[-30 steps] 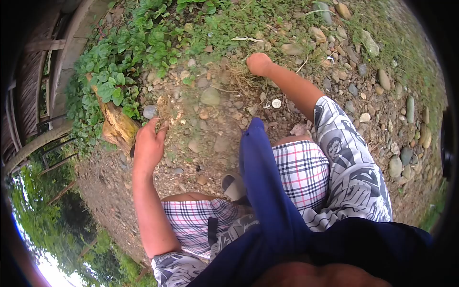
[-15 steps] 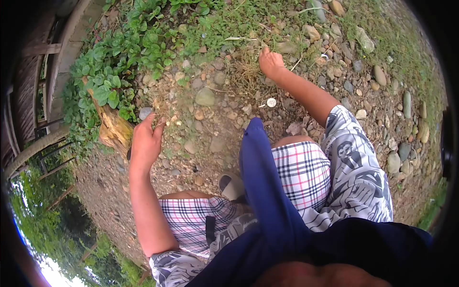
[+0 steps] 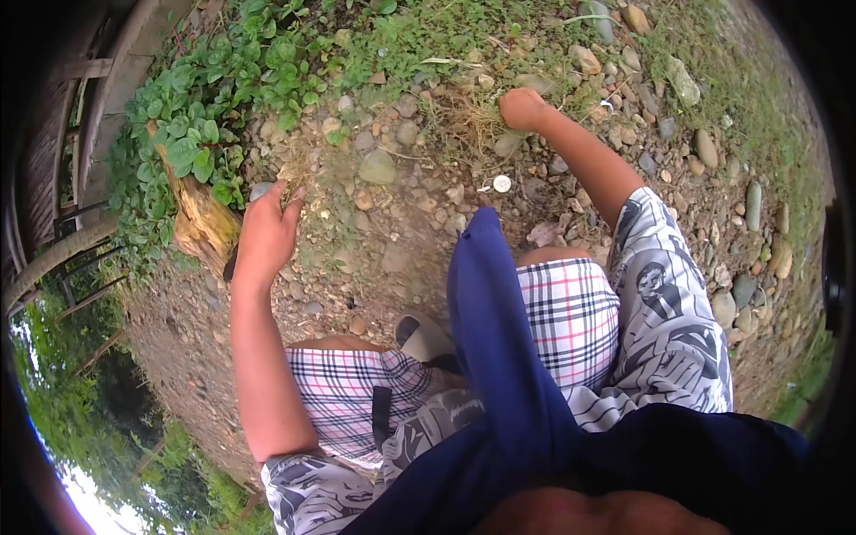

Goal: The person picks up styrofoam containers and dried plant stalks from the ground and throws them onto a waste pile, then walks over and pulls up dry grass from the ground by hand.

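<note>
My left hand point(image 3: 267, 234) reaches down over the pebbly ground beside a piece of broken wood. Its thumb and fingers come together at a tuft of dry grass point(image 3: 294, 171), partly hidden by the fingertips. My right hand point(image 3: 524, 109) is curled into a fist, low over the ground farther forward. A tangled clump of dry brown grass point(image 3: 468, 123) lies just left of that fist. The back of the hand hides what its fingers hold, if anything. A round white disc point(image 3: 502, 184) lies nearer to me, below the clump.
Leafy green plants point(image 3: 192, 134) grow at the upper left, by a concrete edge point(image 3: 120, 102). The broken wood point(image 3: 203, 218) leans below them. Several rounded stones are scattered around, including a greenish one point(image 3: 378, 167) between my hands. A dark blue cloth point(image 3: 499, 303) hangs in front of me.
My right hand has shifted right, away from the dry clump, and its fingers have turned from view. My left hand has edged slightly forward. The whole view has shifted a little.
</note>
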`<state>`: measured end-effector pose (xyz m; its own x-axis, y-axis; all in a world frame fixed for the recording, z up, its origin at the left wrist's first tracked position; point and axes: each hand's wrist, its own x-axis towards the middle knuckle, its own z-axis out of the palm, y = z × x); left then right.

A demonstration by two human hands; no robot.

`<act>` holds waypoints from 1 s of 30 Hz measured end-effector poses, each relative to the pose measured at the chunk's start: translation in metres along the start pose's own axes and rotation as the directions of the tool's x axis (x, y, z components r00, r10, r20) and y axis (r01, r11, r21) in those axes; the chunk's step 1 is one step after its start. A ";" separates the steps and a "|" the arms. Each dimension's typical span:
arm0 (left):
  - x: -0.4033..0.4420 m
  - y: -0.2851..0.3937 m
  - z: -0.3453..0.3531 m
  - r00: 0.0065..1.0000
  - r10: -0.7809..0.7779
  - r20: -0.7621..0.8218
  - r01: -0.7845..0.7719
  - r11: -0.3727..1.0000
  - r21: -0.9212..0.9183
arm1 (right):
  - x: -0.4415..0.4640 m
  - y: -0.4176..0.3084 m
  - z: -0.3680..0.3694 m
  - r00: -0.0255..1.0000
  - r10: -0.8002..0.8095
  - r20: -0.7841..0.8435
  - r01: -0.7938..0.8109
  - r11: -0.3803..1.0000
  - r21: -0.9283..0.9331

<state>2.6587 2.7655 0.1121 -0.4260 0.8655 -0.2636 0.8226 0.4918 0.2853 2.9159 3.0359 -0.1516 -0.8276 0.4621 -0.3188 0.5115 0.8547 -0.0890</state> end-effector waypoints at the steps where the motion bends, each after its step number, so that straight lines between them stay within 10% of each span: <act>1: 0.001 0.000 0.001 1.000 -0.001 -0.004 0.001 1.000 0.003 | -0.008 -0.001 -0.004 1.000 -0.010 -0.005 0.010 1.000 0.007; 13: 0.024 -0.007 0.013 0.999 -0.012 0.039 0.013 0.999 -0.043 | -0.174 -0.060 0.007 0.871 -0.283 0.401 0.231 0.957 0.174; 20: 0.037 -0.003 0.022 0.998 -0.010 0.066 0.013 0.999 -0.040 | -0.099 -0.030 -0.018 0.976 -0.096 -0.197 0.143 0.959 0.243; 23: 0.038 -0.006 0.024 0.996 -0.023 0.086 0.024 1.000 -0.017 | -0.062 -0.019 -0.004 0.955 0.044 -0.293 -0.050 0.999 -0.014; 30: 0.030 -0.011 0.018 0.999 0.023 0.024 -0.023 1.000 0.003 | -0.046 -0.009 -0.004 0.970 0.221 -0.097 -0.240 0.934 -0.266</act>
<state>2.6433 2.7842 0.0842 -0.3976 0.8743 -0.2785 0.8335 0.4711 0.2887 2.9485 3.0076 -0.1322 -0.7122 0.6605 -0.2378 0.6145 0.7503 0.2438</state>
